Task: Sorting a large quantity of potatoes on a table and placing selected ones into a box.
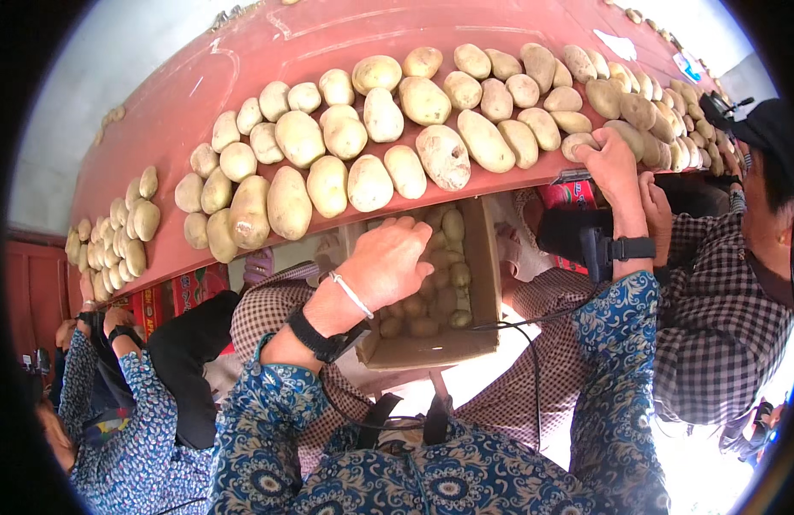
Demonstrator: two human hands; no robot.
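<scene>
My right hand [614, 170] is at the table's near edge, with thumb and forefinger around one end of a small potato [575, 145]. My left hand [391, 261] hangs, fingers curled, above an open cardboard box [429, 354]. Its palm side faces away, so I cannot tell whether anything is inside it. Many potatoes [460, 275] lie in the box below the table edge, partly hidden by this hand. On the red table [178, 109], potatoes [300, 138] are laid out in rough rows, larger ones toward the front. One potato [443, 158] has a rough, pitted skin.
To my right sits a person in a checked shirt [712, 309], beside a dense group of potatoes [680, 116]. Another person's patterned sleeve [139, 386] is at left, near a smaller potato group [120, 232]. A black cable [537, 373] hangs from my right wrist strap [631, 248].
</scene>
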